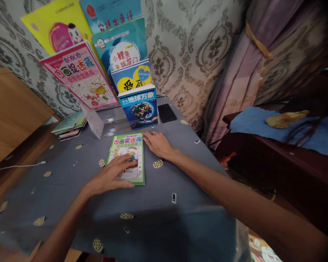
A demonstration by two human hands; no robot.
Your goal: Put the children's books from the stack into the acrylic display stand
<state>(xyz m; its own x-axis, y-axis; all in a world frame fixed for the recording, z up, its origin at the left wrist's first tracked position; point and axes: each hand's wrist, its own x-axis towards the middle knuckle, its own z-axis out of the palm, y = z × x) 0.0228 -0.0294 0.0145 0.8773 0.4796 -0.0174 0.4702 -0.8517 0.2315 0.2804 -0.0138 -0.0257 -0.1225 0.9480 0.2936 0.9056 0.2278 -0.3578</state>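
A green-bordered children's picture book point(139, 174) lies flat on the cloth-covered table in front of me. My left hand point(116, 171) rests on its cover, palm down with fingers spread. At the book's upper right corner, my right hand point(158, 143) lies on the cloth with its fingers stretched towards the edge, the fingertips at or touching it. Just behind, a clear display stand point(109, 120) holds upright books, among them a pink book point(82, 78) and a blue book with a globe on it point(140, 109).
A dark flat phone-like slab point(167, 112) lies right of the stand. Several thin books point(71, 123) are stacked to its left. A white cable point(22, 166) crosses the table's left side. The blue-grey tablecloth point(153, 236) hangs over the front edge. Right stands dark red furniture with a blue cloth point(246, 123).
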